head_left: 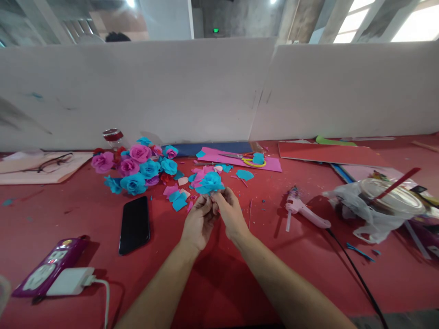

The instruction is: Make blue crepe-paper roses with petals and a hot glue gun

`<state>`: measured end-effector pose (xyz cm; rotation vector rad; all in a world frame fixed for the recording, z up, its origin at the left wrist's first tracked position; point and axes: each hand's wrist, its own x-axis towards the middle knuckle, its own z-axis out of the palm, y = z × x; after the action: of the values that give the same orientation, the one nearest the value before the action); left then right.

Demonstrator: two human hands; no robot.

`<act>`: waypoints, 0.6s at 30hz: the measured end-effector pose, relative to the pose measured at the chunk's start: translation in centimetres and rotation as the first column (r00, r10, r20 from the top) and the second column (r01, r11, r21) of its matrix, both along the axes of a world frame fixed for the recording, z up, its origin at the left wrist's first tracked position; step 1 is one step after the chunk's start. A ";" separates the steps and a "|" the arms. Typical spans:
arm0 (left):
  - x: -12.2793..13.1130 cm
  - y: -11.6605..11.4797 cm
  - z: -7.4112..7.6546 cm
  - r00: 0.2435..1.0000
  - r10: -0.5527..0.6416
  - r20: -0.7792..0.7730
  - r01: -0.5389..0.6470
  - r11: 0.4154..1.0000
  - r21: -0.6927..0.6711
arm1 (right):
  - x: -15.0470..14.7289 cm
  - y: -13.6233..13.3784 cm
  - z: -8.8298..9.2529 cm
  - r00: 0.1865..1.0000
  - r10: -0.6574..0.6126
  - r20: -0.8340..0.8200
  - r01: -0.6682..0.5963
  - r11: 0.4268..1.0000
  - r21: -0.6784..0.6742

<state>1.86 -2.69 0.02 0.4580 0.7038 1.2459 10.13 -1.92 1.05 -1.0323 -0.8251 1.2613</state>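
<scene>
A blue paper flower [210, 183] is held up over the red table by both hands. My left hand [199, 222] is closed at its underside, fingers curled together. My right hand [230, 211] pinches the flower's lower edge from the other side. Behind and beside it lie loose blue and pink paper petals [179, 201]. Further back, yellow-handled scissors [254, 161] rest on a pink paper sheet [273, 164]. A cluster of blue, pink and red paper flowers [140, 168] stands to the left.
A pink glue gun [307, 214] with a black cord lies at right, near a lidded tub [391, 196] in a plastic bag. To the left are a phone [135, 225], a purple power strip [51, 265] with a white charger [70, 281], and glasses [55, 163]. A white partition [137, 91] closes the back.
</scene>
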 end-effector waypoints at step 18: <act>0.3 0.0 -0.4 0.998 0.021 -0.054 -0.018 0.997 0.069 | 0.0 -0.2 0.0 0.999 -0.015 0.048 0.014 1.000 0.002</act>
<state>2.18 -2.65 -0.42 0.5439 0.7148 1.2828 10.13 -2.10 1.08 -1.0692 -0.8536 1.2276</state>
